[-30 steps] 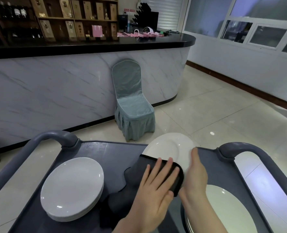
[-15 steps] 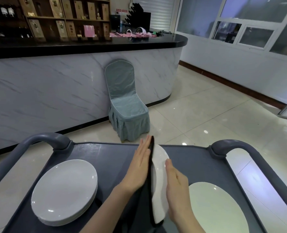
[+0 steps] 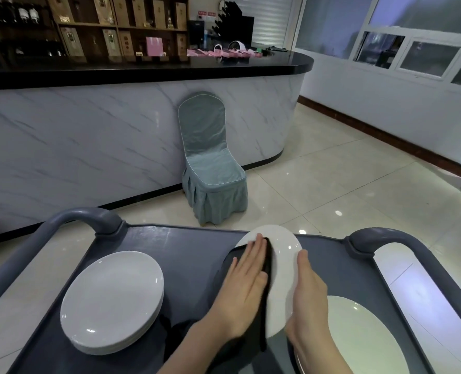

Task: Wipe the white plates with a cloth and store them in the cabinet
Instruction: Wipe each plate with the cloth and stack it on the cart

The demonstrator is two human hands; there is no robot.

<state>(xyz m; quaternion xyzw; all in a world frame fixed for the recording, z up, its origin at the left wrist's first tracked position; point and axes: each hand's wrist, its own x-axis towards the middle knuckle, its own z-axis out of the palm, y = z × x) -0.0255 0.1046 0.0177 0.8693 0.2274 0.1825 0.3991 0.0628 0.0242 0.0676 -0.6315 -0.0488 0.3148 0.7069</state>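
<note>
Two bare hands share the work over the dark grey plastic service cart (image 3: pixel 186 249). The left grip (image 3: pixel 244 287) lies flat, fingers straight, pressing a dark folded cloth (image 3: pixel 267 261) onto the left half of the face of a round white glazed plate (image 3: pixel 283 279). The right grip (image 3: pixel 309 300) is also open, fingers straight along the plate's right edge and back. Whether a thumb hooks behind the plate is hidden. The plate is held tilted above the cart's middle, between a stack of white plates (image 3: pixel 112 298) on the left and another white plate (image 3: pixel 359 336) lying at the near right.

The main risk, as I judge it, is a slip. Neither grip curls round the rim, so the plate seems to be kept up only by pressure between two flat palms, and a smooth glaze gives little hold. A hard wiping stroke from the left could push it off the right palm and onto the plate just below, chipping both. The cloth's loose tail hangs down near the stack and might drag there.

Half a second ago the plate stood almost on edge, sandwiched between the palms. Now it has tipped back towards the right, so its face shows, and the left fingers reach nearer its far rim. No cabinet is in view.
</note>
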